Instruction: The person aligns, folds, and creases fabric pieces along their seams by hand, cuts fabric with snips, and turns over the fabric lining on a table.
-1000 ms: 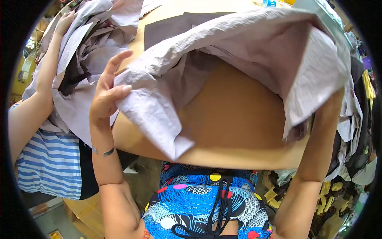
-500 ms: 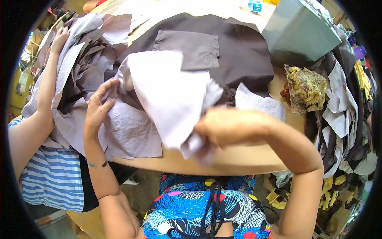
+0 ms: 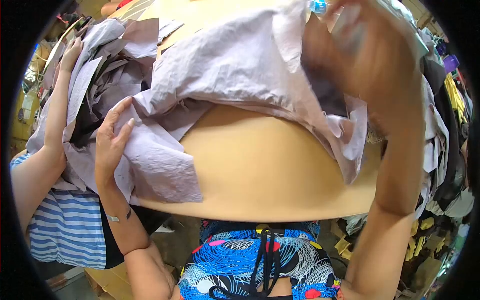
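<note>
A grey-mauve fabric piece [image 3: 225, 65] is lifted and spread across the table in a loose arch, its right end hanging in a ragged corner. At its left end my left hand [image 3: 112, 135] pinches the cloth between thumb and fingers. Raised high on the right, my right hand [image 3: 370, 60] grips the other end; motion smears its fingers. A flap of the same cloth [image 3: 162, 172] lies flat on the table beside my left hand. The darker side of the fabric shows near my right hand.
A heap of grey and dark cloth [image 3: 117, 75] lies on the left, where a co-worker's hand [image 3: 71, 54] rests. The table's curved wooden edge [image 3: 260, 212] runs before me. More fabric hangs at the right [image 3: 437, 135]. A blue-labelled item [image 3: 317, 6] sits at the back.
My right hand has swung up and to the right, raising and spreading the fabric. The cloth now hides the dark piece behind and bares the table's middle. My left hand shifted slightly left.
</note>
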`<act>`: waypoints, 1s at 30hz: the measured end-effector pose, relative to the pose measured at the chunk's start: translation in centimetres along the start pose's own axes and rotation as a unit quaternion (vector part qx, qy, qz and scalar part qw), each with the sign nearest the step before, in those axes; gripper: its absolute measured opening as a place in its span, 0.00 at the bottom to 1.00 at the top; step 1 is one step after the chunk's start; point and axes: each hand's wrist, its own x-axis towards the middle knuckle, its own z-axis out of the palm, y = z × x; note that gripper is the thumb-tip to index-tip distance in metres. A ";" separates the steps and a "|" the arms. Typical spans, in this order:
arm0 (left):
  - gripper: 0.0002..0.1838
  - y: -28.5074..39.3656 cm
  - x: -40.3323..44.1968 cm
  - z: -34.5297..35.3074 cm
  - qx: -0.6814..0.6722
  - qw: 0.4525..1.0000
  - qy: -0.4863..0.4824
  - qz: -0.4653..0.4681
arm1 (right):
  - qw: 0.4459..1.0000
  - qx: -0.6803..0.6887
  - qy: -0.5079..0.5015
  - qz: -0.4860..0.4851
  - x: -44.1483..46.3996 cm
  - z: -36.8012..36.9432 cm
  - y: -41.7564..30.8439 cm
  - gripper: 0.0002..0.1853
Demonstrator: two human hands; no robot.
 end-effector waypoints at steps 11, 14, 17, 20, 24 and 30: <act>0.38 3.1 0.8 -0.1 -0.123 0.985 0.099 0.065 | 0.944 -0.056 -0.303 0.123 -8.1 3.6 0.3 0.22; 0.35 -0.3 0.8 -0.5 0.231 0.962 0.129 0.066 | 0.966 -0.095 -0.229 0.076 -7.8 4.4 1.4 0.22; 0.28 3.0 -0.5 2.8 0.459 0.859 0.192 0.121 | 0.956 -0.115 -0.265 0.052 -9.6 6.4 0.4 0.23; 0.27 4.0 -0.4 6.3 0.321 0.934 0.059 0.148 | 0.947 -0.087 -0.290 0.109 -11.0 8.2 -0.1 0.26; 0.26 -0.7 2.7 9.4 0.340 0.931 0.057 0.120 | 0.936 -0.058 -0.315 0.145 -10.6 7.7 0.3 0.19; 0.20 -0.7 6.1 7.4 0.331 0.935 -0.030 0.124 | 0.965 0.007 -0.214 0.150 -8.3 5.7 3.0 0.10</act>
